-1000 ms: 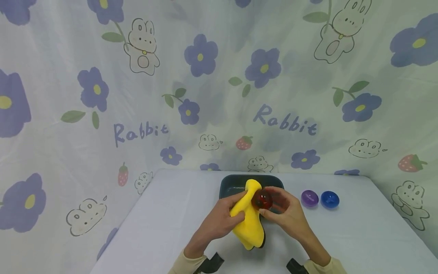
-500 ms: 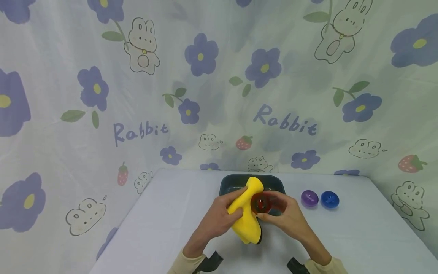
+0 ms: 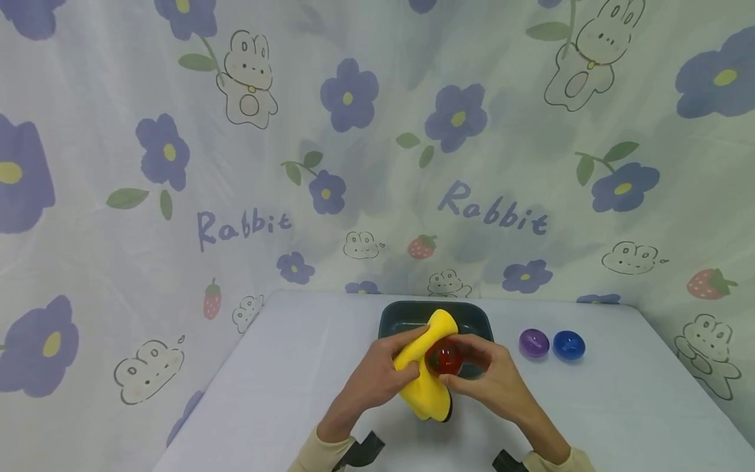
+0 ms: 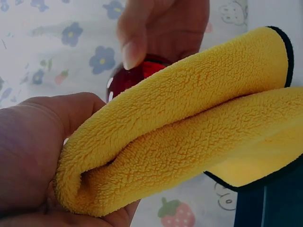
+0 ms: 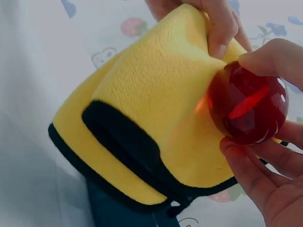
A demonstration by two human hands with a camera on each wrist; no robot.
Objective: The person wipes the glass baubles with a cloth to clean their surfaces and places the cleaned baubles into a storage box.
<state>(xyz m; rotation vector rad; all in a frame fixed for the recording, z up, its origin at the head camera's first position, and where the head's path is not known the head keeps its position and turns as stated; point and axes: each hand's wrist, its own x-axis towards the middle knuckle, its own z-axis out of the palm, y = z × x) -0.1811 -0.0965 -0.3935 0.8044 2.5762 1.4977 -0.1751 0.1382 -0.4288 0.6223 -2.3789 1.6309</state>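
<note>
My left hand (image 3: pixel 377 375) grips a folded yellow towel (image 3: pixel 426 396) with dark edging, the thumb lying across the fabric. In my right hand (image 3: pixel 501 377) a glossy, see-through red ball (image 3: pixel 446 358) is held between the thumb and fingers. The ball touches the fleecy cloth or lies very close against it, as the right wrist view shows the red ball (image 5: pixel 251 104) beside the towel (image 5: pixel 156 80). From the left wrist, the folded towel (image 4: pixel 189 109) hides much of the ball (image 4: pixel 128 80).
Behind the hands stands a dark green tray (image 3: pixel 392 318), partly covered by towel and hands. To its right on the white table (image 3: pixel 619 393) lie a glossy purple ball (image 3: pixel 533 343) and a blue ball (image 3: pixel 569 345). A patterned curtain (image 3: pixel 377 157) hangs behind the table.
The red ball in my right hand has moved slightly left and toward me across the towel. The towel's lower end has shifted a little left and up. Both holds are kept.
</note>
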